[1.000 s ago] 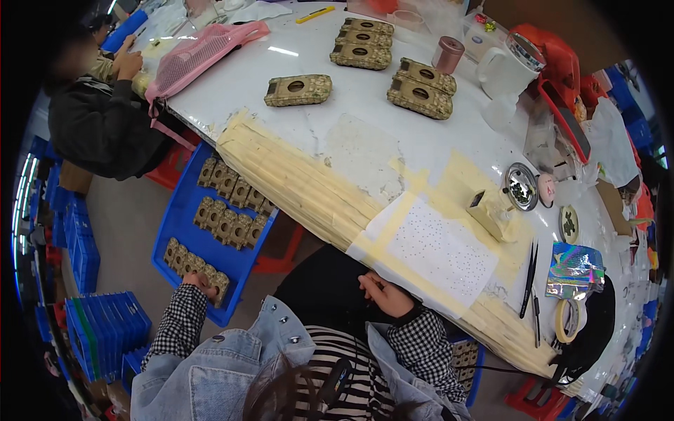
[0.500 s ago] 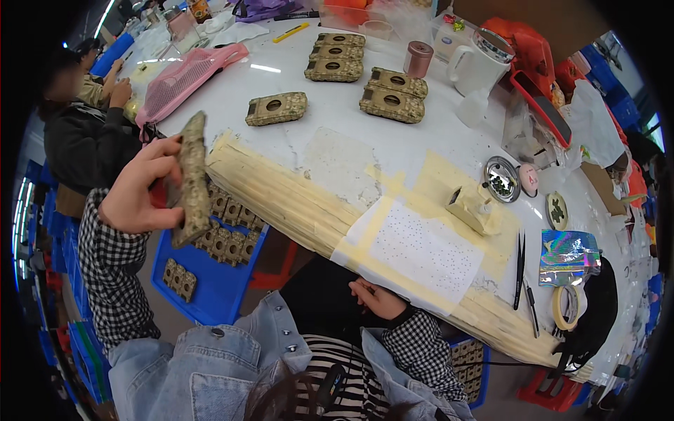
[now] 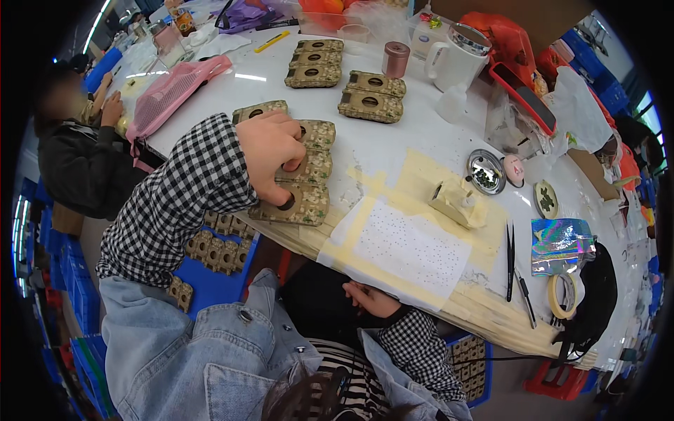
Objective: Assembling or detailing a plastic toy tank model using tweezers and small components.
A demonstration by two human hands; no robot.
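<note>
At the table's near left edge, my left hand (image 3: 270,151) is closed on a row of camouflage toy tank hulls (image 3: 302,210). The hulls lie flat side by side, and my thumb is at the round hole of the nearest one. My fingers cover part of the row. Just behind it, a single camouflage hull (image 3: 254,111) is partly hidden by the hand. Below the table edge, over my lap, my right hand (image 3: 372,299) rests with curled fingers and nothing visible in them.
More hulls stand in two groups, a left stack (image 3: 314,64) and a right pair (image 3: 372,105). A dotted white sheet (image 3: 400,245) is taped down. Tweezers (image 3: 510,263), a tape roll (image 3: 562,295) and a small metal dish (image 3: 486,172) lie right. A blue tray (image 3: 210,281) holds more hulls. Another person sits left.
My left hand has brought the hulls from beside the table, where they were held on edge, rightward and down flat onto the tabletop. My right hand stays over my lap.
</note>
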